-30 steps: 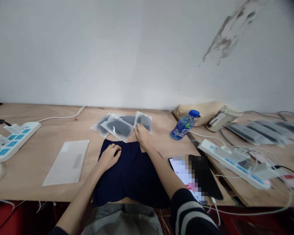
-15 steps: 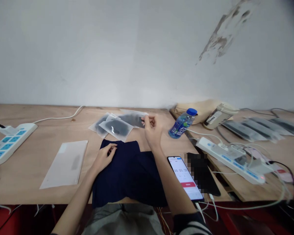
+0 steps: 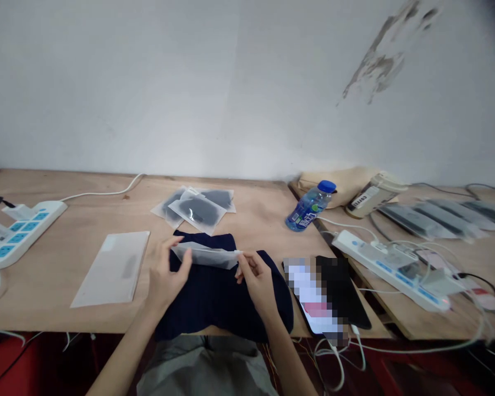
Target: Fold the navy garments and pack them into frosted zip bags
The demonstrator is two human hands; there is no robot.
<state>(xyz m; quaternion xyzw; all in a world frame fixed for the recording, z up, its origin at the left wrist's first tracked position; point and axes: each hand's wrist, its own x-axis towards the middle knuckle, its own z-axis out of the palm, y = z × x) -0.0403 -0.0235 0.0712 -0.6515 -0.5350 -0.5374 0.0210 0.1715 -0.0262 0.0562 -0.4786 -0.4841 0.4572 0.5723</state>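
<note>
Dark blue cloth (image 3: 214, 302) lies bunched at the table's front edge. Over it hangs a frosted translucent bag (image 3: 210, 257), its zip edge facing up. My right hand (image 3: 253, 275) pinches the bag's right end between thumb and fingers. At the bag's left end is my left hand (image 3: 171, 269), thumb and fingers apart; contact with the bag is unclear. Behind the cloth lies an overlapping group of frosted bags (image 3: 200, 212) with dark contents. To the left rests a pale frosted packet (image 3: 113, 269), flat on the table.
A blue-capped bottle (image 3: 309, 208), a phone (image 3: 313, 297) and a black flat item (image 3: 350, 291) stand or lie to the right. Beyond are a coffee cup (image 3: 373, 197), a power strip (image 3: 390, 270) and more bags (image 3: 421, 219). Another power strip (image 3: 25, 232) is at left.
My right hand has come back towards me from the far bags, now with a bag over the cloth. My left hand has lifted off the cloth and opened beside that bag.
</note>
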